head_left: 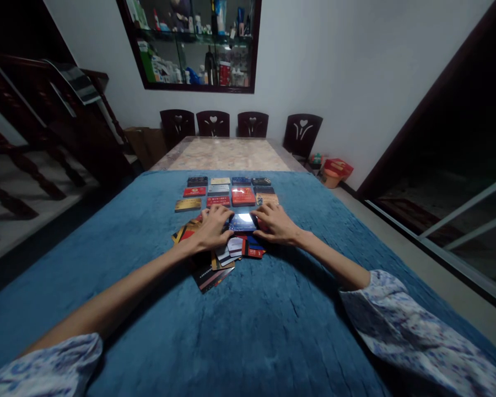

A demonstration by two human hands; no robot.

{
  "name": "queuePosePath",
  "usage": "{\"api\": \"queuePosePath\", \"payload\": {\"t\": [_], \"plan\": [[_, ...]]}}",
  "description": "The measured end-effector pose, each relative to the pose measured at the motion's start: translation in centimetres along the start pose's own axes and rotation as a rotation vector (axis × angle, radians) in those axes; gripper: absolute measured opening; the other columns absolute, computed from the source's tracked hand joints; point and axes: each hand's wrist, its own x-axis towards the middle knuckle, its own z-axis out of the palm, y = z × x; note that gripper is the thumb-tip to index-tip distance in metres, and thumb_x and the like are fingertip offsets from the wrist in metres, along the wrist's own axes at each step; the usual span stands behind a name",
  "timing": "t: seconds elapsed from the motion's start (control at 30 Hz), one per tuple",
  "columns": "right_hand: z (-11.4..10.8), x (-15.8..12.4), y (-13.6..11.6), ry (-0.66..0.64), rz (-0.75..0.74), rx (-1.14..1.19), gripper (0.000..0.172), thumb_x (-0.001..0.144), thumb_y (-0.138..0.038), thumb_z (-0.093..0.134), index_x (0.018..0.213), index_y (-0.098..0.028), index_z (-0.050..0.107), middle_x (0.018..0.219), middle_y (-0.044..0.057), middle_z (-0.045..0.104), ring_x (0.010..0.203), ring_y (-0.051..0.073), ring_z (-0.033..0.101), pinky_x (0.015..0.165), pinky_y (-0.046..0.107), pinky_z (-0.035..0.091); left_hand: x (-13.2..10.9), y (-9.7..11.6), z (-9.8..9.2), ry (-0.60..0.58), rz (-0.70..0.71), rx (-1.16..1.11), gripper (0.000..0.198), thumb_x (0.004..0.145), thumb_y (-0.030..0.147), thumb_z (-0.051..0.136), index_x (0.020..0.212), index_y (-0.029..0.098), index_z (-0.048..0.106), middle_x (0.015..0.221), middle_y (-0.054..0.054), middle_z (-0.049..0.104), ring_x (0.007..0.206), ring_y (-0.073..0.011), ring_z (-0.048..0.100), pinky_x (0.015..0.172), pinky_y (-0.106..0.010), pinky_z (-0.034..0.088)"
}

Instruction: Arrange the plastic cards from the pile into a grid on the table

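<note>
A shiny blue card [242,223] lies between my two hands, its surface catching a bright glare. My left hand [213,227] pinches its left edge between thumb and fingers. On the opposite edge, my right hand [276,223] grips it the same way. Whether it is one card or a stack, I cannot tell. Beneath and around both hands spreads a loose heap of cards [227,260], overlapping at odd angles. Beyond my fingers, stacked cards stand in rows, among them a gold stack [188,205], a red stack [243,197] and a silver stack [218,190].
A blue cloth [248,331] covers the near part of the table, with the bare marble-like tabletop [231,154] beyond it. Several dark chairs [301,132] stand at the far end. A cardboard box [146,144] is on the left, and an orange bucket [330,177] is on the right.
</note>
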Motion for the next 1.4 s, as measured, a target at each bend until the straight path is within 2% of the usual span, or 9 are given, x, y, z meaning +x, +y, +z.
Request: {"api": "queuePosePath", "payload": {"t": [0.23, 0.4, 0.6, 0.93, 1.4], "plan": [[-0.7, 0.7, 0.5, -0.073, 0.032, 0.018, 0.056, 0.091, -0.049, 0.065, 0.137, -0.017, 0.059, 0.124, 0.017, 0.064, 0.118, 0.033, 0.048, 0.088, 0.043, 0.042, 0.7, 0.0, -0.1, -0.002, 0.007, 0.002, 0.045, 0.077, 0.021, 0.066, 0.122, 0.02, 0.065, 0.123, -0.013, 0.063, 0.122, -0.0355, 0.047, 0.1, -0.056, 0.036], [-1.3, 1.2, 1.0, -0.065, 0.043, 0.034, 0.055, 0.092, -0.052, 0.063, 0.135, -0.018, 0.061, 0.121, 0.017, 0.064, 0.115, 0.032, 0.049, 0.089, 0.044, 0.041, 1.6, -0.1, -0.2, -0.018, -0.005, 0.02, 0.045, 0.078, 0.022, 0.066, 0.123, 0.02, 0.064, 0.126, -0.014, 0.061, 0.123, -0.0361, 0.046, 0.1, -0.057, 0.035], [-1.9, 2.1, 1.8, -0.087, 0.057, 0.013, 0.055, 0.088, -0.049, 0.067, 0.135, -0.019, 0.062, 0.128, 0.017, 0.061, 0.118, 0.033, 0.045, 0.09, 0.046, 0.04, 2.8, -0.4, -0.4, -0.008, -0.003, 0.035, 0.043, 0.078, 0.021, 0.065, 0.121, 0.02, 0.064, 0.123, -0.014, 0.062, 0.122, -0.036, 0.046, 0.1, -0.056, 0.035], [-2.9, 4.2, 2.4, -0.192, 0.14, 0.01, 0.051, 0.091, -0.046, 0.065, 0.136, -0.021, 0.061, 0.132, 0.017, 0.059, 0.12, 0.033, 0.044, 0.091, 0.044, 0.04, 4.8, -1.1, -0.9, -0.085, -0.067, 0.092, 0.04, 0.081, 0.025, 0.064, 0.121, 0.019, 0.063, 0.128, -0.013, 0.06, 0.127, -0.0345, 0.043, 0.102, -0.054, 0.034], [-2.4, 6.7, 5.1, -0.226, 0.174, -0.026, 0.054, 0.093, -0.049, 0.06, 0.141, -0.023, 0.057, 0.13, 0.017, 0.058, 0.124, 0.035, 0.042, 0.093, 0.045, 0.041, 8.5, -2.0, -1.4, -0.147, -0.123, 0.137, 0.037, 0.083, 0.026, 0.064, 0.119, 0.02, 0.064, 0.126, -0.013, 0.06, 0.128, -0.0372, 0.042, 0.101, -0.055, 0.036]]}}
